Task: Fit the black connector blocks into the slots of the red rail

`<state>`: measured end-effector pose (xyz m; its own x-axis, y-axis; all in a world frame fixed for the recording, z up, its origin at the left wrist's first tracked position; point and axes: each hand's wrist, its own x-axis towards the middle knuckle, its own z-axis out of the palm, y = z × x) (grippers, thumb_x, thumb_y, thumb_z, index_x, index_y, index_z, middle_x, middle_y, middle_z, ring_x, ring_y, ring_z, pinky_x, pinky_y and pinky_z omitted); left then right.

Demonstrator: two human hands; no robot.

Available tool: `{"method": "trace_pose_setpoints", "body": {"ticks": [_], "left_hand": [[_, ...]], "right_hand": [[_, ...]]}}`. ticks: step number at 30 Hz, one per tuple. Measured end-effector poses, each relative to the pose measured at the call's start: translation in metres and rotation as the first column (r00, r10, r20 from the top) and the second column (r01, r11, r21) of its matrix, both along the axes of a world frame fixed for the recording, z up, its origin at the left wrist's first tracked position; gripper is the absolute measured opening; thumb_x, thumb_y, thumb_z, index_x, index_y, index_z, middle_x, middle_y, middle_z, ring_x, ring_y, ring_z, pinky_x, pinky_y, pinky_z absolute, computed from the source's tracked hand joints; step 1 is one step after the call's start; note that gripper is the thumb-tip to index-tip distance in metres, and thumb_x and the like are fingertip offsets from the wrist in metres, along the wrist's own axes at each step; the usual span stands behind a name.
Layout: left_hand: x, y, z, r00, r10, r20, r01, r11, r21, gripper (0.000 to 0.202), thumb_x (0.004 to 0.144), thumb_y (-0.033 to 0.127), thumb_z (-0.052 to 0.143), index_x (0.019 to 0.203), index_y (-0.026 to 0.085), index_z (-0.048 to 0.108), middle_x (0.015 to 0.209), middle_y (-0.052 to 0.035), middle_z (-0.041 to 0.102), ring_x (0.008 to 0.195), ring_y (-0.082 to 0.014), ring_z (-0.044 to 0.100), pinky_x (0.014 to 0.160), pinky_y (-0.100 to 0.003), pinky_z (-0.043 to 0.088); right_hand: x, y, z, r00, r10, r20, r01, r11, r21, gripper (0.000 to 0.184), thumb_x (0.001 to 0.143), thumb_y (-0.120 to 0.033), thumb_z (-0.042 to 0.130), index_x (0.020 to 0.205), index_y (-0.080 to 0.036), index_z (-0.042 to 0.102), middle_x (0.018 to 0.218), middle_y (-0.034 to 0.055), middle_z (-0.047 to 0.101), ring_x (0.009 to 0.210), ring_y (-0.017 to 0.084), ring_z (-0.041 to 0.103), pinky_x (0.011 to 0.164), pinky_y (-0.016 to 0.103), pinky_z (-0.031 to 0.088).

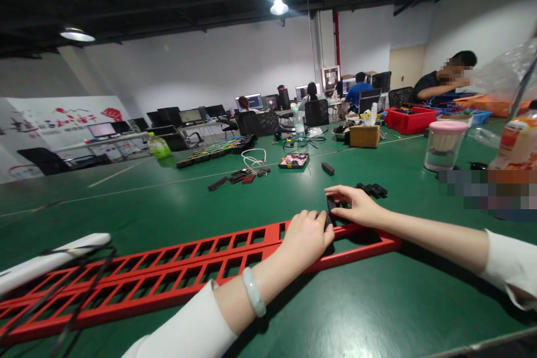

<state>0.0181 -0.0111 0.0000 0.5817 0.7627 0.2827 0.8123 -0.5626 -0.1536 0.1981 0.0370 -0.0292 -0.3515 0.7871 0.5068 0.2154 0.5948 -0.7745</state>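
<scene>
Red frame [272,233] lies flat on green table [419,291], two rows of rectangular openings side by side. Long axis runs left to right, right end angled slightly away from the person. Left end cut off by picture edge; middle of near row covered by left hand [308,235] and wrist.

Right hand [356,206] at frame's right end, reaching in from the right: thumb and fingertips pinch a black block [331,203] over the far rail. Visible part of block runs roughly up-down; rest behind fingers, so full length and exact tilt unclear. Left hand on the frame just left of that: fingers bent, thumb side against a dark piece [328,220]. Can't tell if it's gripped, or if it's part of the same block.

Beyond frame's right end: cluster of black blocks [372,190], count hard to make out; one loose block [328,168] farther off. Frame's left part: black cable [98,274] crosses over it, white bar [54,260] overlaps its far side, bar's left end cut off.
</scene>
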Motion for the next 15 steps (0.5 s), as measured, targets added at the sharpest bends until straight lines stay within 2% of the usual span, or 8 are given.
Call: {"method": "trace_pose_setpoints", "body": {"ticks": [6,10,15], "left_hand": [[-0.002,0.001,-0.001,1.0,-0.023,-0.009,0.023,1.0,-0.02,0.033,0.087,0.032,0.038,0.11,0.016,0.057,0.105,-0.0121,0.062,0.1,-0.0238,0.056,0.088,-0.035,0.042],[-0.001,0.003,0.0,1.0,-0.026,-0.012,0.025,1.0,-0.016,0.034,0.087,0.03,0.037,0.111,0.016,0.057,0.105,-0.0122,0.062,0.099,-0.023,0.057,0.088,-0.035,0.042],[-0.001,0.003,0.0,0.999,-0.037,-0.012,0.037,0.999,0.007,0.033,0.087,0.027,0.037,0.109,0.015,0.058,0.101,-0.012,0.064,0.095,-0.0224,0.058,0.086,-0.035,0.044]], "right_hand": [[0.008,-0.009,0.003,0.998,0.044,0.043,-0.042,0.997,-0.066,0.052,0.069,-0.016,0.063,0.119,-0.025,0.05,0.11,0.0058,0.061,0.102,0.019,0.058,0.09,0.038,0.046],[0.012,-0.013,0.004,0.996,0.089,0.028,-0.086,0.993,-0.081,0.055,0.068,-0.015,0.063,0.12,-0.025,0.048,0.113,0.0065,0.059,0.105,0.02,0.056,0.092,0.039,0.045],[0.011,-0.012,0.004,0.992,0.112,0.057,-0.107,0.99,-0.093,0.055,0.068,-0.018,0.065,0.12,-0.024,0.048,0.112,0.0068,0.06,0.1,0.019,0.059,0.092,0.039,0.046]]}}
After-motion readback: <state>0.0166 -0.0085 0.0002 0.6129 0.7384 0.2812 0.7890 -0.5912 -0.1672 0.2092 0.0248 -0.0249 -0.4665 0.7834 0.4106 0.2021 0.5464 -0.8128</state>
